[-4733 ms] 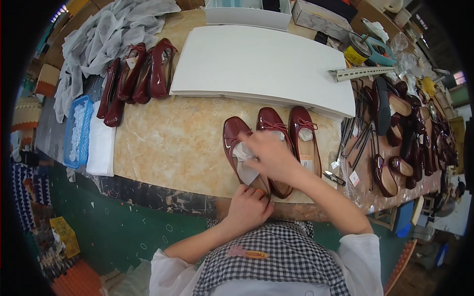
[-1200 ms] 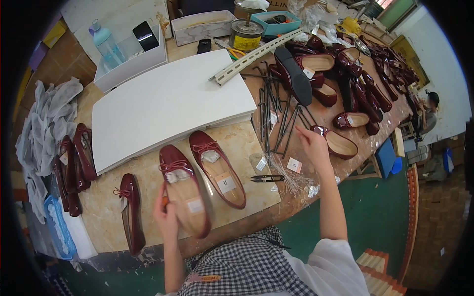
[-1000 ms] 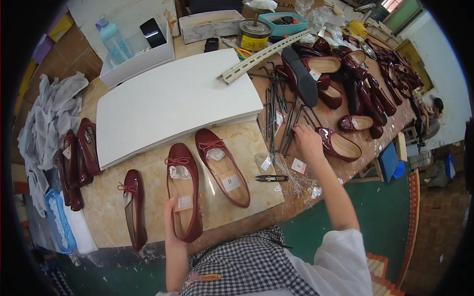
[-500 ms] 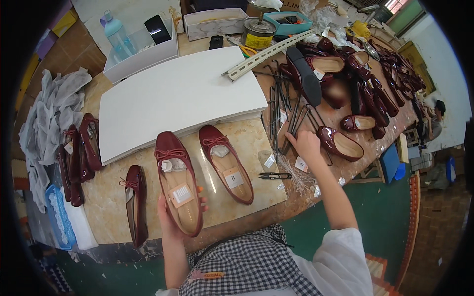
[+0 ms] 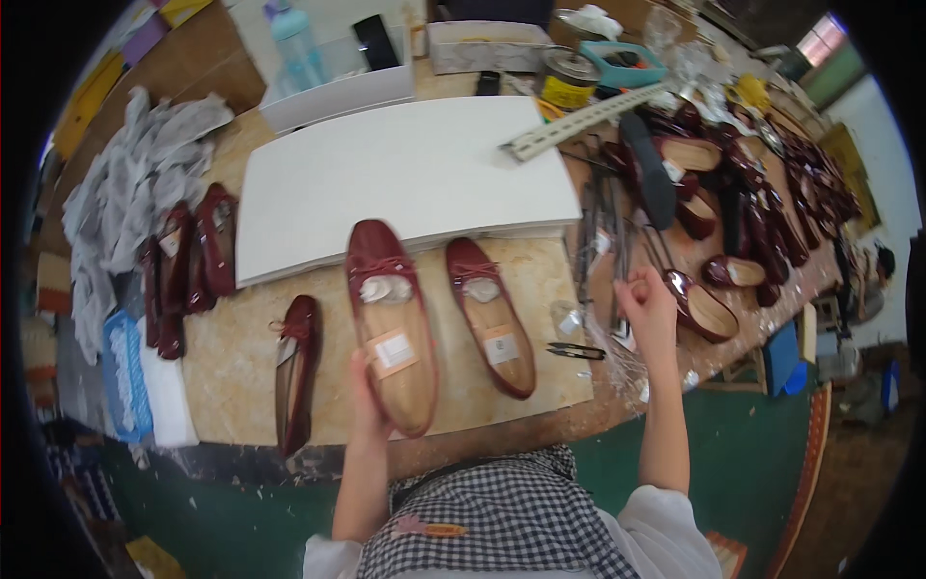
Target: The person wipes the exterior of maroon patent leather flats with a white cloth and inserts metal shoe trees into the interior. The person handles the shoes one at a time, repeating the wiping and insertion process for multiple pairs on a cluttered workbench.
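My left hand (image 5: 368, 398) is closed around the heel end of a dark red ballet flat (image 5: 401, 318). That shoe has a bow, crumpled white paper in its toe and a tag on its insole. A similar flat (image 5: 494, 333) lies to its right, also with paper and a tag. A third flat (image 5: 299, 372) rests on its side to the left. Over the right part of the table, my right hand (image 5: 650, 307) has its fingers pinched together beside a bundle of thin black rods (image 5: 617, 227). A rod appears to be in the pinch, though blur makes its ends unclear.
A stack of white sheets (image 5: 405, 174) lies behind the shoes. Black thread snips (image 5: 576, 351) are right of them. Glossy red shoes (image 5: 762, 207) are heaped at the far right, more flats (image 5: 188, 265) at the left. A slotted metal bar (image 5: 584, 124) crosses the stack's corner.
My right hand has lifted from lying over the rods into a pinch, slightly nearer to me. My left hand still holds the flat. The whole view has shifted.
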`<action>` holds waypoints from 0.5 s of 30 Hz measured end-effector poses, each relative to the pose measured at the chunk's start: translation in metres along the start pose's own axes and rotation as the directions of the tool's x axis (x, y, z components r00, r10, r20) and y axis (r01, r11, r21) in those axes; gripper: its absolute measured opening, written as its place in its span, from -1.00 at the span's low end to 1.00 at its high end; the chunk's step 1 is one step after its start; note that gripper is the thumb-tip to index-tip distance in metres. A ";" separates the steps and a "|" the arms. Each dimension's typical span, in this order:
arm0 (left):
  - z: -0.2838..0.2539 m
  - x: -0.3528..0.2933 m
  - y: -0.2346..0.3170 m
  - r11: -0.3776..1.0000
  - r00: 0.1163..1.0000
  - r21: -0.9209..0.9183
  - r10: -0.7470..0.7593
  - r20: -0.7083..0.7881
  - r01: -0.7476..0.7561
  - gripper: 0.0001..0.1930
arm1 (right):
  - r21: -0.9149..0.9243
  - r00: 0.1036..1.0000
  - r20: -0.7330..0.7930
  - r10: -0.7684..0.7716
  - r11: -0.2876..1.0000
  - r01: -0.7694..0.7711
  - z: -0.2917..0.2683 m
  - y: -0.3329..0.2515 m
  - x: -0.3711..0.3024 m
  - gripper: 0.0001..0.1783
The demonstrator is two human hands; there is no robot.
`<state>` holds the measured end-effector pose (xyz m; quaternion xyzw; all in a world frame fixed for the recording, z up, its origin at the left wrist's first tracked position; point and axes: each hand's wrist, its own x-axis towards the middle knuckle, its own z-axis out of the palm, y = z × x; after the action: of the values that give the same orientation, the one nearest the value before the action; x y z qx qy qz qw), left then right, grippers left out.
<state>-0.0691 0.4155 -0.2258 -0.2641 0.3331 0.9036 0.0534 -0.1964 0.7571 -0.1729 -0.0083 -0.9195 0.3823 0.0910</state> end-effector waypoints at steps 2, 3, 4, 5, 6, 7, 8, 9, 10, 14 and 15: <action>-0.021 0.018 -0.014 0.985 0.991 0.121 0.131 -0.041 -0.125 -0.13 | 0.269 0.969 0.247 0.026 0.959 -0.094 0.016 -0.059 -0.033 -0.73; -0.007 0.018 -0.010 0.969 0.979 0.168 0.193 -0.069 -0.180 -0.17 | 0.344 0.922 0.386 0.021 0.924 -0.165 0.021 -0.084 -0.050 -0.68; 0.005 0.019 -0.007 0.950 0.964 0.216 0.250 -0.088 -0.226 -0.21 | 0.273 0.846 0.534 -0.014 0.949 -0.156 0.022 -0.111 -0.062 -0.58; 0.007 0.020 -0.005 0.937 0.958 0.253 0.271 -0.091 -0.241 -0.27 | 0.299 0.790 0.603 -0.110 0.950 -0.096 0.026 -0.128 -0.072 -0.49; 0.011 0.018 -0.003 0.922 0.945 0.271 0.313 -0.099 -0.277 -0.29 | 0.319 0.769 0.622 -0.145 0.944 -0.080 0.035 -0.133 -0.074 -0.49; 0.015 0.016 -0.002 0.908 0.936 0.284 0.343 -0.077 -0.309 -0.30 | 0.330 0.752 0.637 -0.170 0.942 -0.067 0.040 -0.135 -0.076 -0.49; 0.016 0.014 -0.001 0.892 0.927 0.297 0.371 -0.054 -0.339 -0.32 | 0.341 0.733 0.652 -0.194 0.938 -0.055 0.046 -0.138 -0.079 -0.48; 0.015 0.013 -0.001 0.886 0.922 0.296 0.384 -0.039 -0.357 -0.33 | 0.351 0.732 0.654 -0.190 0.934 -0.071 0.051 -0.145 -0.078 -0.53; 0.015 0.014 -0.002 0.882 0.918 0.288 0.396 -0.020 -0.374 -0.34 | 0.375 0.721 0.670 -0.177 0.919 -0.124 0.054 -0.148 -0.078 -0.54; 0.014 0.009 0.003 0.856 0.925 0.354 0.365 0.101 -0.377 -0.41 | 0.398 0.710 0.683 -0.169 0.902 -0.169 0.065 -0.152 -0.073 -0.57; 0.011 0.009 0.002 0.824 0.913 0.399 0.389 0.120 -0.403 -0.38 | 0.387 0.717 0.674 -0.178 0.912 -0.138 0.067 -0.153 -0.071 -0.58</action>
<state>-0.0823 0.4200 -0.2227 -0.1565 0.5640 0.8074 -0.0746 -0.1296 0.5963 -0.1230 0.1656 -0.7840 0.5400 -0.2575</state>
